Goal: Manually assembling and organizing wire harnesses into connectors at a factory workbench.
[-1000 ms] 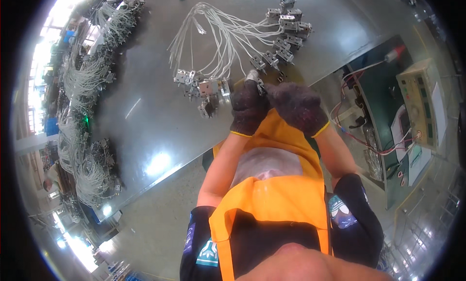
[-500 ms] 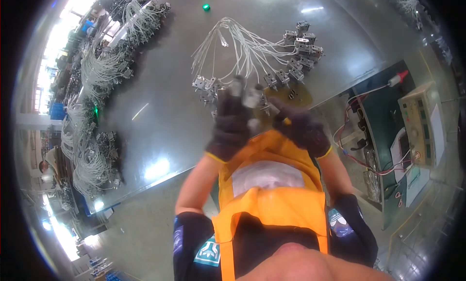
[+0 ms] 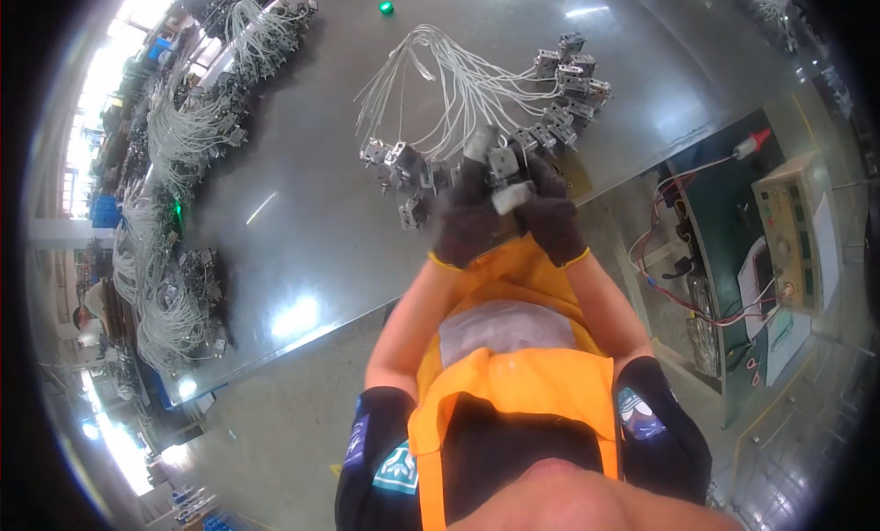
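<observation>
Both of my hands wear dark gloves and meet at the near edge of the metal table. Between them is a small boxy metal unit [image 3: 503, 163], the same kind as those in the bunch lying beyond. My left hand [image 3: 466, 218] grips it from the left, with pale fingertips showing. From the right my right hand [image 3: 552, 215] closes on it. White wires [image 3: 449, 68] run in a looped bundle from the bunch. Several metal units [image 3: 573, 87] lie at its right end, and more metal units [image 3: 403, 164] lie left of my hands.
Heaps of white-wired units [image 3: 192, 128] line the table's left side. A small green light [image 3: 386, 8] is at the far side. To the right, a beige instrument box [image 3: 790, 238] with red and white leads stands beside red-handled scissors [image 3: 753, 371] and papers.
My hands have come together around one metal unit. The right hand has moved left and away from me; the left has shifted right. The units nearby have shifted slightly.
</observation>
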`<state>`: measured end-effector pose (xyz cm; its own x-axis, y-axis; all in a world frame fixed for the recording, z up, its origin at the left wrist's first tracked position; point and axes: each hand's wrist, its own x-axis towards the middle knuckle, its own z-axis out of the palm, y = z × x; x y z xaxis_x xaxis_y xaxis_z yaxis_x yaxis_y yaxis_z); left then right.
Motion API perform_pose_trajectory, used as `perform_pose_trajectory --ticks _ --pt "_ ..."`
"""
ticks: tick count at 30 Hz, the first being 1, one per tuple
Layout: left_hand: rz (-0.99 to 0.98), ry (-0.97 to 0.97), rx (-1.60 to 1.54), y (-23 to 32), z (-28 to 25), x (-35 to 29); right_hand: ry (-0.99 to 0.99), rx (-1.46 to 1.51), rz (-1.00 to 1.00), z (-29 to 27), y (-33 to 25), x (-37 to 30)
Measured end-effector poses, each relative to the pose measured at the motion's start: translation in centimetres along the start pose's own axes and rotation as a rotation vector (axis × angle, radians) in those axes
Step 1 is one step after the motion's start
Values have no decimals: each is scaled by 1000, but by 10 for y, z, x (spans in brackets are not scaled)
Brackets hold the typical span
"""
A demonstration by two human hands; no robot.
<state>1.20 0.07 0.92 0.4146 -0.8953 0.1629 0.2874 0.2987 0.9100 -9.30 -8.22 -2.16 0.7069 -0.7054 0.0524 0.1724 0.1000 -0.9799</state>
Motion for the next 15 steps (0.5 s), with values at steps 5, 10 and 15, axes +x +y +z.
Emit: perform_pose_trajectory --ticks 5,10,15 --pt "285 -15 464 -31 -14 4 -30 -524 -184 -27 -1 12" --pt "-287 -64 468 -15 -56 -18 39 -931 -326 -79 -27 28" --pt "-166 78 361 -41 -39 -23 -132 -460 110 -79 -45 16"
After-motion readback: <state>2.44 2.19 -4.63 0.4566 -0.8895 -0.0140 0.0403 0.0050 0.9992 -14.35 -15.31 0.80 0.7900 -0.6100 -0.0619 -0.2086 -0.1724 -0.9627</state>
